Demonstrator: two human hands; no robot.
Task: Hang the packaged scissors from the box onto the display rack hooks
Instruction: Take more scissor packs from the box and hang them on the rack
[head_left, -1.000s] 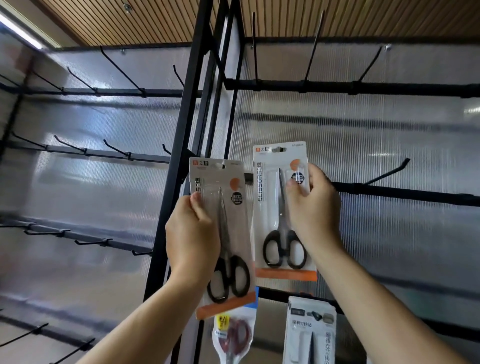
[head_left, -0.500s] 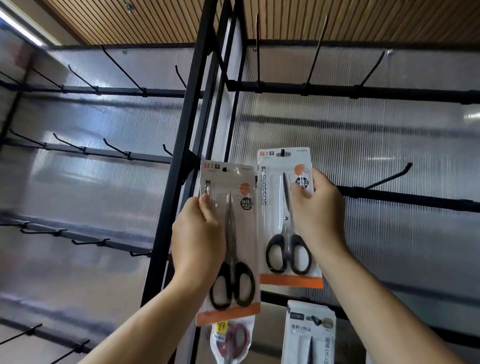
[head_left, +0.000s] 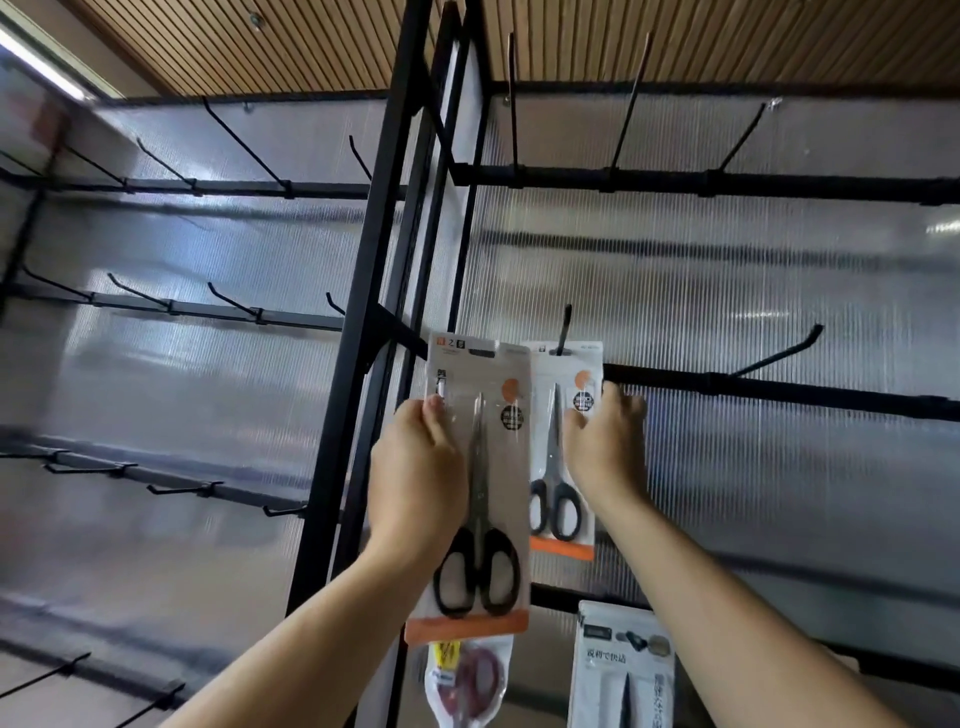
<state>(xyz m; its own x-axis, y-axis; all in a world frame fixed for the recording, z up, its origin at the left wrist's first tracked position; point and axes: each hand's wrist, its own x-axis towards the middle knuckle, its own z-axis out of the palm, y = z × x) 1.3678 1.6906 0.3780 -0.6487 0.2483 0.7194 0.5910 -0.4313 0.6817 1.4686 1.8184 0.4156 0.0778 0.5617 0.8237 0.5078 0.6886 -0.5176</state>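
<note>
Gripped in the left hand (head_left: 415, 478), at its left edge, is a grey card pack of black-handled scissors (head_left: 480, 467) with an orange strip along its foot; in the head view it is held upright at the centre of the frame, before the black metal display rack (head_left: 358, 364), on no hook. Just right of it, a white card pack of black-handled scissors (head_left: 558, 457) is pinched at its right edge by the right hand (head_left: 605, 452); its top slot appears threaded over a black wire hook (head_left: 566, 325), whose upturned tip is seen above the card. Were that pack released before being pushed well past the tip, it could be tipped off and dropped; the overlapping grey pack could also be knocked against it. Both packs look flat, stiff and glossy, blades pointing up.
</note>
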